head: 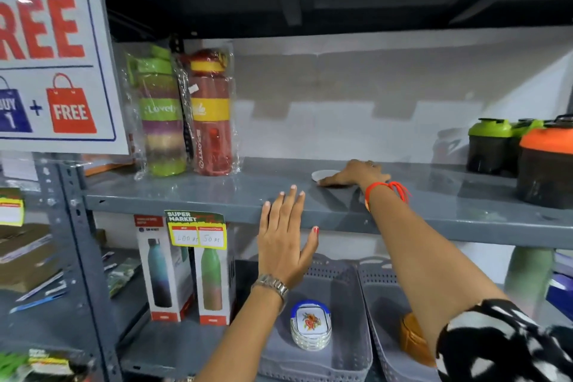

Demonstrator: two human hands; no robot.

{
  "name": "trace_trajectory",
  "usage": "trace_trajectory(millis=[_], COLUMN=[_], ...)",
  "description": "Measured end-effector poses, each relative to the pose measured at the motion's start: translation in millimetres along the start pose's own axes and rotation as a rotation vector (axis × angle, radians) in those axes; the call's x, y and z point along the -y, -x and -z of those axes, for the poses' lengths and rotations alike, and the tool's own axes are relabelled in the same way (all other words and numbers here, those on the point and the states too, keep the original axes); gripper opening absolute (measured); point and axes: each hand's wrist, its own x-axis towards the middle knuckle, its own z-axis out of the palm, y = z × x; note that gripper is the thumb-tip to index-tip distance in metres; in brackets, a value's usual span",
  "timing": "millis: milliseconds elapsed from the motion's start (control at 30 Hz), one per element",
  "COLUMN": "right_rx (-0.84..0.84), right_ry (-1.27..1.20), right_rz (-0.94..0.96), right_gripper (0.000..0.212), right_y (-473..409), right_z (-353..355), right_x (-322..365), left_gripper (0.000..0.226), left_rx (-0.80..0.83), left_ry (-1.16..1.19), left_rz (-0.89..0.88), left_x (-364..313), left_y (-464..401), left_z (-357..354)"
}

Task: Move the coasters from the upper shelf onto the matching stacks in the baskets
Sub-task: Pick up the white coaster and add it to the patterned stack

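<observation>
I have my right hand flat on the upper shelf, midway along it, fingers spread over a white coaster and not closed on it. My left hand hangs open, empty, before the shelf's front edge. Below, the left basket holds a floral coaster stack; an orange stack sits in the right basket.
</observation>
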Motion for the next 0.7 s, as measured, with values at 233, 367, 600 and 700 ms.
trace_trajectory(millis=[233, 367, 600, 700], right_rx=[0.024, 0.001, -0.19, -0.376], right_ry=[-0.144, -0.204, -0.264, -0.264], right_rz=[0.033, 0.018, 0.027, 0.014], right_gripper=[0.101, 0.092, 0.088, 0.091], right_y=[-12, -13, 13, 36], right_z=[-2, -1, 12, 13], right_x=[-9, -11, -23, -33], left_gripper=[0.06, 0.06, 0.062, 0.062], left_rx=[0.002, -0.014, -0.031, -0.039], left_ry=[0.008, 0.004, -0.003, -0.008], left_rz=[0.004, -0.007, -0.013, -0.011], left_x=[-1, -1, 0, 0], left_y=[0, 1, 2, 2], left_z=[-1, -3, -6, -8])
